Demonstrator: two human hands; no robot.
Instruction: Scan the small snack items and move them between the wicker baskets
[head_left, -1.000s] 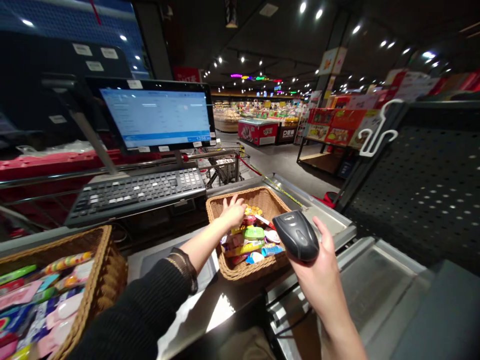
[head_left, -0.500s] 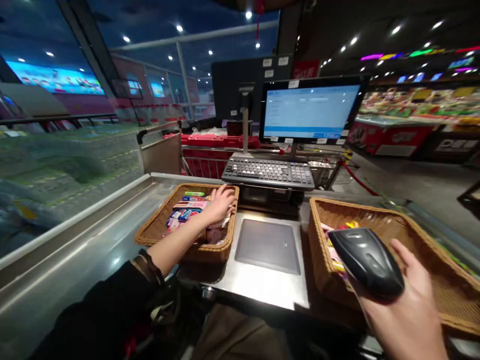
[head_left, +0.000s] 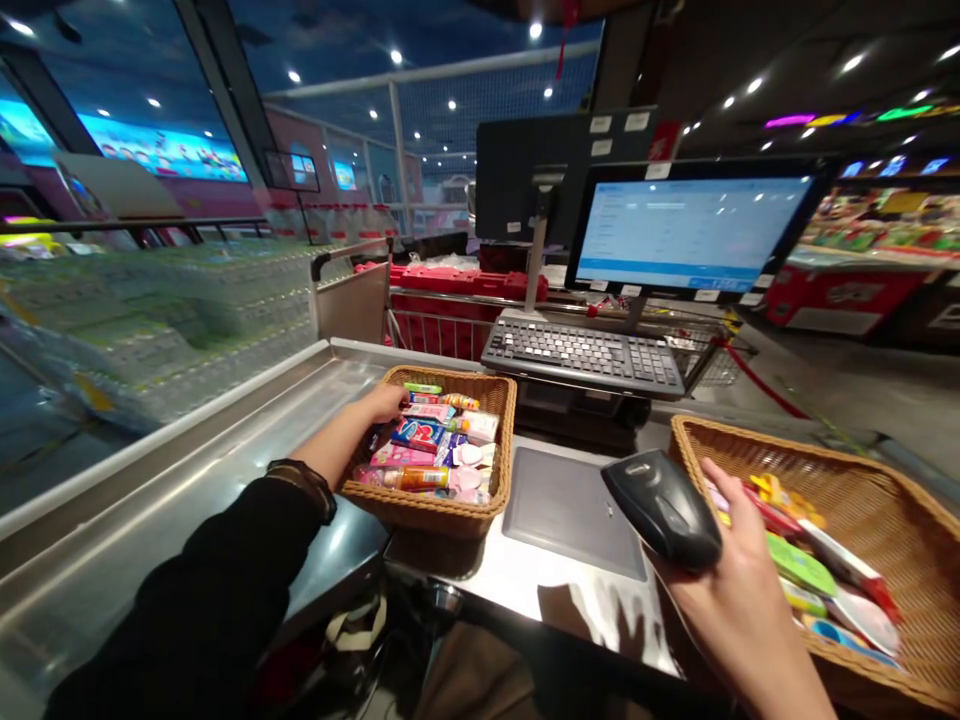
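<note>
- A keyboard [head_left: 583, 355] and lit screen [head_left: 690, 235] stood behind the grey pad [head_left: 574, 497]; a second basket [head_left: 892, 520] of snacks sat right of the pad, nothing blocking either hand.
- Left of the pad, the basket [head_left: 442, 505] held packets; the left hand [head_left: 385, 402] reached over its far left rim, fingers curled loosely onto the packets, though I could not tell if it gripped one.
- Just right of the pad, the right hand [head_left: 739, 590] was clasped around a black scanner [head_left: 663, 507].
- The left fingertips were hidden among packets; the right forearm was cut off by the frame.
</note>
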